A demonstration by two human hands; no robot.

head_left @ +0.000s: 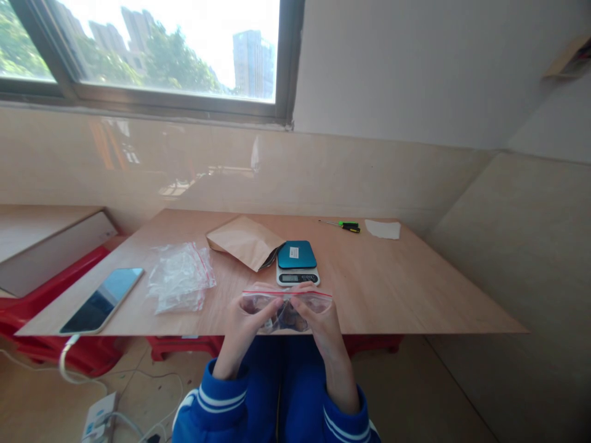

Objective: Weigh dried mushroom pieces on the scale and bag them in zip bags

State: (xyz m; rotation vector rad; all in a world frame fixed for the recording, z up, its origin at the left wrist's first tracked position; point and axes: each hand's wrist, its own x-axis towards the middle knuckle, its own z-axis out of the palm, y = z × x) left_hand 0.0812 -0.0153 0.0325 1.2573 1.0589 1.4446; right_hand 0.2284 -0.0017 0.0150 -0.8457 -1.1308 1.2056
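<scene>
My left hand (242, 329) and my right hand (321, 323) pinch the top edge of a clear zip-seal plastic bag (286, 311) from either side, close together above the front edge of the board. The bag has a red seal strip along its top and holds dark small items, partly hidden by my fingers. Behind my hands stands a white digital scale (298, 277) with a teal flat object (297, 255) on it. Neither hand touches the scale.
A wooden board (406, 289) rests on red supports (55, 295). On it lie a kraft paper envelope (244, 243), a crumpled plastic bag (181, 277), a smartphone (101, 300), a green-handled screwdriver (348, 226) and white paper (383, 229). Cables lie on the floor.
</scene>
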